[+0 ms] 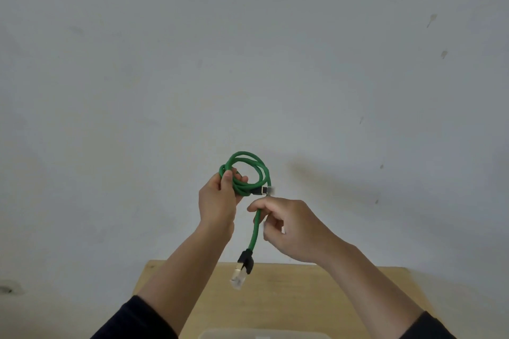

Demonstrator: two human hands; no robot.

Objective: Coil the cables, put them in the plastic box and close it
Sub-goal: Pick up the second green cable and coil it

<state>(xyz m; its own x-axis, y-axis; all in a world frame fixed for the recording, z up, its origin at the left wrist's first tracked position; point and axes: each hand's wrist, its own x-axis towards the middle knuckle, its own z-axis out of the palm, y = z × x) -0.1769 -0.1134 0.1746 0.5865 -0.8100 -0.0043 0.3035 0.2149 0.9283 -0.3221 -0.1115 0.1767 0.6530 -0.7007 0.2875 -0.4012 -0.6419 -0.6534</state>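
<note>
A green network cable (249, 170) with black-booted plugs is held up in front of the wall. My left hand (219, 201) grips several coiled loops of it at their left side. One plug (265, 190) sticks out to the right of the coil. My right hand (289, 226) pinches the loose tail just below the coil. The tail hangs down and ends in a clear plug (241, 272) above the table. A translucent plastic box (264, 334) shows only as a rim at the bottom edge.
A light wooden table (303, 297) stands below my arms against a pale grey wall (248, 63) with a few marks. Grey floor shows to the left of the table.
</note>
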